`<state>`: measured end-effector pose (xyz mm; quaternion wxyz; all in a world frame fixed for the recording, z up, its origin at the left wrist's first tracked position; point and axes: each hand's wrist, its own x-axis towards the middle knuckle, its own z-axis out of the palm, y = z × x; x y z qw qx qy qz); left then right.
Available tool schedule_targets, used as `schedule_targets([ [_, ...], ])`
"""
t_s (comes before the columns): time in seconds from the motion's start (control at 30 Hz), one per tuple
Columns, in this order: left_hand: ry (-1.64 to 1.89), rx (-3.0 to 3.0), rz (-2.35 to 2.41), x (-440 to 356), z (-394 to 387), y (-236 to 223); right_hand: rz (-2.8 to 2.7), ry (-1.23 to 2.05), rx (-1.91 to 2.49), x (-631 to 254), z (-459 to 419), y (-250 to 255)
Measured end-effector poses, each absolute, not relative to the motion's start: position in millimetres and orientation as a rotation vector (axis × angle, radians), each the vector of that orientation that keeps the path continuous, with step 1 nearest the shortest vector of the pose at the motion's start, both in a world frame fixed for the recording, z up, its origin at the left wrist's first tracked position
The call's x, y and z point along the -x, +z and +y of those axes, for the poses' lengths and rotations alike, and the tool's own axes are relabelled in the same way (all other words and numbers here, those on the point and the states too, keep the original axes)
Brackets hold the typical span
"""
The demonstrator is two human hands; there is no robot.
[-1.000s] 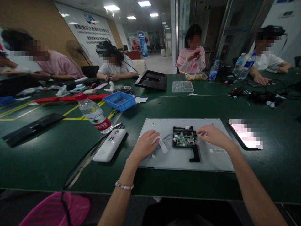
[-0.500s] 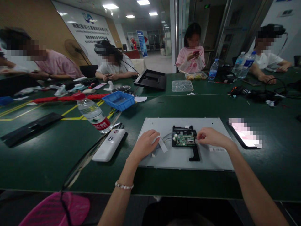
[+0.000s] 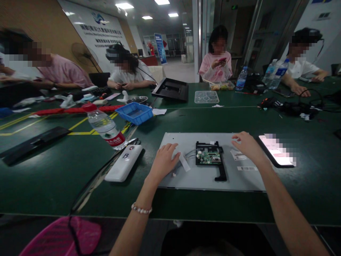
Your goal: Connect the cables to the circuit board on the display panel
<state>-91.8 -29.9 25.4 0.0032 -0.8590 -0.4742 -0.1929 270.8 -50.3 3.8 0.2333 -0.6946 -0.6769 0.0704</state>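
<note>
A flat grey metal panel (image 3: 186, 181) lies on the green table in front of me. At its middle sits a black plastic bracket (image 3: 220, 174) carrying a green circuit board (image 3: 209, 157). Thin grey cables run left from the board beneath a white tape strip (image 3: 185, 163). My left hand (image 3: 164, 159) rests over the panel's left side, fingers apart and holding nothing, with its thumb near the strip. Over the right side my right hand (image 3: 245, 145) is raised beside a white label (image 3: 238, 155), its fingers loosely curved, apart and bare.
A lit phone (image 3: 277, 151) lies right of the panel. To the left are a white power bank (image 3: 124, 163), a tilted water bottle (image 3: 106, 128), a blue basket (image 3: 135, 113) and a black bar-shaped part (image 3: 37, 144). Several people sit around the table.
My right hand has left the right edge of the circuit board, moving right and away from me, and its fingers have opened. The left hand's fingers have lifted and spread off the white strip.
</note>
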Motion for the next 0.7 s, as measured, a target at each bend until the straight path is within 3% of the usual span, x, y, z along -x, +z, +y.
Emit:
schedule_targets([
  [0.2, -0.544, 2.748, -1.512, 91.8, -27.4, 17.8, -2.158, 0.175, 1.556, -216.8, -37.5, 5.1],
  [0.43, -0.605, 2.868, -1.420, 88.7, -26.1, 15.9, -2.173, 0.063, 1.609, -200.1, -26.9, -1.3],
  [0.7, -0.969, 2.633, -1.635, 105.0, -15.1, 13.7, -1.945, -0.211, 1.788, -242.7, -36.6, -0.7],
])
